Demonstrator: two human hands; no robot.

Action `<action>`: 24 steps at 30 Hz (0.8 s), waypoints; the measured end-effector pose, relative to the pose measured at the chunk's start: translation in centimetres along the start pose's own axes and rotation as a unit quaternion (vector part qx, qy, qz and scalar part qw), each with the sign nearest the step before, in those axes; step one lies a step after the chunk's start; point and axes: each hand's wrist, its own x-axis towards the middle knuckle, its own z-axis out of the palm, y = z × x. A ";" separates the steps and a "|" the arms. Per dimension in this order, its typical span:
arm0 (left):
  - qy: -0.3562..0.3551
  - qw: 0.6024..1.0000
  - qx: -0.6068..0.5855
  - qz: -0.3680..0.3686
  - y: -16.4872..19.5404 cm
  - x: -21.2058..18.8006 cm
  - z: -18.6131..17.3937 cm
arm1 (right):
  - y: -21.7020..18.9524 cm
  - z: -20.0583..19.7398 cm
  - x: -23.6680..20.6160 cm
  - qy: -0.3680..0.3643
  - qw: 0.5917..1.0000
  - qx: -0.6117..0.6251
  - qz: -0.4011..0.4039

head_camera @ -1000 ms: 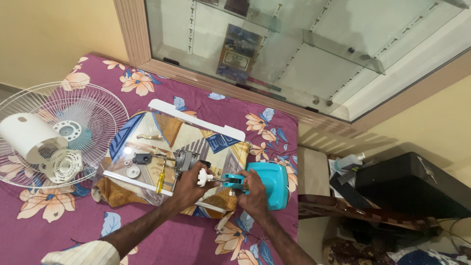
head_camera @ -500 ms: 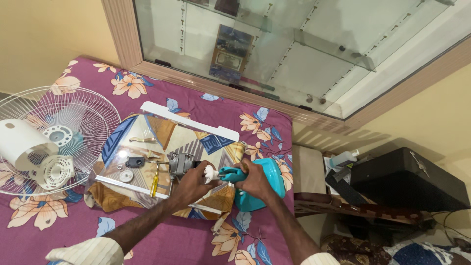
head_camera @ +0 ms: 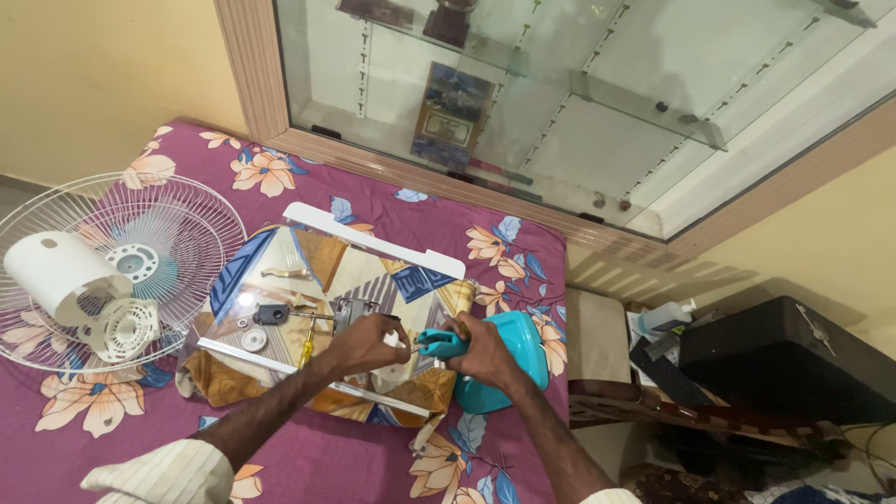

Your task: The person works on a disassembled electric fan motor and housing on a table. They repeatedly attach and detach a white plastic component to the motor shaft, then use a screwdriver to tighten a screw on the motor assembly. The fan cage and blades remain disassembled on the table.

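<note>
My left hand (head_camera: 371,343) is closed over a grey fan motor (head_camera: 352,314) that rests on a patterned glass-topped tray (head_camera: 280,271). My right hand (head_camera: 485,353) grips a teal-handled tool (head_camera: 437,343) whose tip points toward the motor, close to my left fingers. A teal plastic housing (head_camera: 527,345) lies under and behind my right hand. Small parts lie on the tray left of my hands: a yellow-handled screwdriver (head_camera: 305,345), a black piece (head_camera: 270,314), a round washer (head_camera: 253,340).
A white wire fan guard (head_camera: 177,243) with a white motor cover (head_camera: 51,275) and a ribbed white hub (head_camera: 126,329) lies at the left on the floral purple cloth (head_camera: 308,457). A glass cabinet (head_camera: 560,103) stands behind. A black case (head_camera: 784,359) and a bottle (head_camera: 665,317) sit at the right.
The view has shifted a little and my hands have drawn closer together. My right hand now brings the teal tool against the motor under my left hand.
</note>
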 end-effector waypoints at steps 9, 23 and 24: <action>-0.081 0.995 -0.058 -0.029 -0.2 2.0 -0.4 | -0.3 0.9 -0.6 0.030 0.996 -0.069 -0.051; 0.081 0.985 0.040 0.149 1.8 0.9 1.0 | -0.8 3.0 0.0 0.071 0.980 0.170 -0.072; 0.081 0.985 0.038 0.150 1.8 0.8 1.2 | -0.9 2.9 -0.1 0.080 0.979 0.181 -0.053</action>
